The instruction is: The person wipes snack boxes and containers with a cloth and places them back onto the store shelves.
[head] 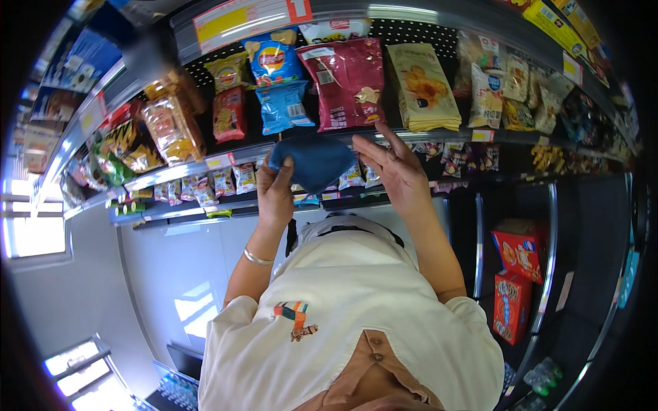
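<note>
A dark blue cloth [316, 162] hangs from my left hand [276, 180], whose thumb and fingers pinch its left corner. My right hand [393, 167] is raised at the cloth's right side, palm showing and fingers apart, with nothing held in it. Its fingertips are near the cloth's right corner and just below a maroon snack bag [344, 85]. That bag stands on the black shelf beside blue chip bags [280, 82] on its left and a pale yellow snack package [424, 85] on its right.
A metal shelf edge with price tags [221, 160] curves behind my hands. Below it, small snack packets [203, 190] line a lower shelf. Bread packages [169, 128] stand at left, more snack bags [486, 97] at right. Red boxes [511, 308] sit on shelving at far right.
</note>
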`<action>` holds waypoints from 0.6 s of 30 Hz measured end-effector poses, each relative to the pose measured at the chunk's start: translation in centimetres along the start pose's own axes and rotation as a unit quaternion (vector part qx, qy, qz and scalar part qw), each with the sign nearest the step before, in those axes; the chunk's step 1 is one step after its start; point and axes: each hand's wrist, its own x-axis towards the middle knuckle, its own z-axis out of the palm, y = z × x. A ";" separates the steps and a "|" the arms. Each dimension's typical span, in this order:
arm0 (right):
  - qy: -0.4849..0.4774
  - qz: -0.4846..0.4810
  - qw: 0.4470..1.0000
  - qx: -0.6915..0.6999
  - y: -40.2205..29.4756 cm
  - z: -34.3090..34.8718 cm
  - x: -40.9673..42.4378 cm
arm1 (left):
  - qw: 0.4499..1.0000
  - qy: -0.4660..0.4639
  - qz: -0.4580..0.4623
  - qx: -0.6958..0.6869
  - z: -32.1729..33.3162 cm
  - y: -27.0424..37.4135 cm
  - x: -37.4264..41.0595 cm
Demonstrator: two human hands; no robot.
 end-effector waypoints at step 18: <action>-0.043 -0.166 0.851 -0.496 1.8 9.5 2.4 | 0.989 -0.135 -0.060 -0.019 1.2 2.4 1.1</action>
